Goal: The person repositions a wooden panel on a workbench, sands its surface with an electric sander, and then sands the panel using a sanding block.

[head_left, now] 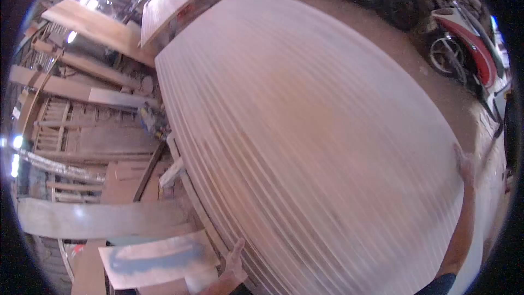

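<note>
A large, whitish panel with long parallel grooves [305,109] fills the middle of the head view, tilted across it. My left hand [234,265] is at the panel's lower left edge, thumb up along the edge and the other fingers mostly hidden. On the opposite edge, at the right, my right hand [465,165] holds the panel with the arm stretched out. Its fingers are partly out of sight around the rim. Faint brownish patches show through the pale surface of the panel.
Motor scooters, including a red and white one [469,54], stand at the upper right. A second pale panel [172,3] lies beyond the far end. Boards [98,218] and a wooden plank [98,24] are at the left, with a blue-stained board [158,259] near my left hand.
</note>
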### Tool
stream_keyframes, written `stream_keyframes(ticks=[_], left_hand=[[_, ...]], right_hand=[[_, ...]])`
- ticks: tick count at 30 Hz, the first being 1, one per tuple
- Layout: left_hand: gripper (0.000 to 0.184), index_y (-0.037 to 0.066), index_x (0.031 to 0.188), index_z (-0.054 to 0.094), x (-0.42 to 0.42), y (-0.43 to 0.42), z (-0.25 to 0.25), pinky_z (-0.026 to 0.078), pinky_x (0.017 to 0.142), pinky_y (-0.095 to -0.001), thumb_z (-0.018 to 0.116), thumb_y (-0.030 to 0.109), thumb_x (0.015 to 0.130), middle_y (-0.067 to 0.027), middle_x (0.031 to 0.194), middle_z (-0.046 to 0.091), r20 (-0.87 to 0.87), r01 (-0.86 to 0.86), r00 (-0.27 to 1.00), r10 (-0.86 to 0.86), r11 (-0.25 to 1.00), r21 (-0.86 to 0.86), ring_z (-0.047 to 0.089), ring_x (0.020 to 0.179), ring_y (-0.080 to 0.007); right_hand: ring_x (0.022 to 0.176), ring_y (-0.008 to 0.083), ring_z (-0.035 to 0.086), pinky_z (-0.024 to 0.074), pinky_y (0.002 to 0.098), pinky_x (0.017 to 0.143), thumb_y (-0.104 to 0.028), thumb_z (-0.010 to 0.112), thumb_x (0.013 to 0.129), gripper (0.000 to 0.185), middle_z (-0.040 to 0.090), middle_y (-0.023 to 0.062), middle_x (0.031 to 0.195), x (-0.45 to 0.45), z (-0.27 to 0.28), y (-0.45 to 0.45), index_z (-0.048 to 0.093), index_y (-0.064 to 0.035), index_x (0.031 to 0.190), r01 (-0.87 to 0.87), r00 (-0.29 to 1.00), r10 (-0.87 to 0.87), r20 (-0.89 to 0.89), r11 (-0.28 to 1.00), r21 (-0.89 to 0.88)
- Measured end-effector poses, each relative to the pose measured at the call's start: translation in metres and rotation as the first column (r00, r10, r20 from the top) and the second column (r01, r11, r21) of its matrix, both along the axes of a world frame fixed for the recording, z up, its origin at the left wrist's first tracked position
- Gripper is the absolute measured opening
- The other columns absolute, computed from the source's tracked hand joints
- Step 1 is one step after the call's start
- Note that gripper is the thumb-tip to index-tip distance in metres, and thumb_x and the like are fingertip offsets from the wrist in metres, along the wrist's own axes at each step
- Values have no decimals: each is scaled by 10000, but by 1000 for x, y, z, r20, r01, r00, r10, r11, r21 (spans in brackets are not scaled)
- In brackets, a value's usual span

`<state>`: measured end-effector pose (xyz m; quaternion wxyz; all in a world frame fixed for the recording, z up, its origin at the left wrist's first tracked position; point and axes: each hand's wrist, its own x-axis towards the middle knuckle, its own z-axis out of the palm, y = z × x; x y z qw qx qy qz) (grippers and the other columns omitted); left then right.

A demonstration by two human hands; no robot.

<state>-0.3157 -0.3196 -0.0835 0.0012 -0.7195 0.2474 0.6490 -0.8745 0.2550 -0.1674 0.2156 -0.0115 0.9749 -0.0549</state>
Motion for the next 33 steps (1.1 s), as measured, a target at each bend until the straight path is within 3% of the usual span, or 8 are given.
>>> stream_keyframes(ticks=[3,6,12,18,21,24,26,33], left_hand=[[807,110,1471,424,14,0,7,477,1030,-533,756,506,851,-128,1398,552,-192,-11,981,-6,996,-90,546,1265,-323],[857,108,1480,416,43,-11,8,494,1015,-539,742,567,835,-139,1402,551,-230,-34,973,17,997,-66,564,1243,-334],[922,110,1501,381,116,-49,-7,473,1037,-552,698,652,825,-168,1433,517,-124,-84,988,89,995,46,543,1264,-364],[911,126,1508,382,146,-62,7,465,1035,-572,670,670,837,-162,1443,516,-147,-71,986,77,996,44,537,1278,-365],[876,127,1499,402,160,-60,18,465,1038,-561,652,665,854,-151,1441,522,-189,-108,974,127,989,105,539,1278,-358],[849,127,1492,419,179,-68,3,463,1048,-540,636,661,869,-143,1442,527,-157,-114,980,125,990,83,540,1283,-352],[844,125,1491,423,202,-65,-2,461,1054,-530,632,661,873,-140,1443,529,-152,-122,980,127,992,44,539,1286,-349],[827,108,1469,445,224,-66,1,473,1045,-511,623,662,881,-152,1395,560,-100,-162,981,167,985,50,563,1252,-329]], right_hand=[[1082,345,633,466,459,988,-377,533,1028,462,638,248,1258,24,-34,49,553,-142,1425,-173,977,138,-163,960,-222],[1168,349,591,436,457,1030,-369,547,1025,498,553,202,1411,58,-23,40,514,-130,1461,51,989,-60,-136,996,-73],[587,131,444,370,331,574,-557,571,975,626,477,34,575,142,-7,-2,723,25,801,225,926,-277,-256,950,-214],[641,158,483,417,355,636,-554,592,959,669,519,84,615,195,47,-35,709,104,920,157,900,-293,-322,908,-388],[697,189,536,448,370,686,-553,586,960,683,595,138,682,196,70,-45,702,117,1009,311,937,-328,-120,941,-136],[772,258,608,484,398,775,-563,575,959,710,675,211,794,207,64,-48,684,130,1068,177,948,-233,-218,952,-247],[816,307,646,497,411,833,-569,562,962,712,702,257,857,212,79,-73,687,125,1060,127,895,-132,-425,991,-41],[836,325,628,497,412,795,-603,582,942,700,713,191,961,212,58,-60,679,47,1184,244,956,-219,-194,963,118]])
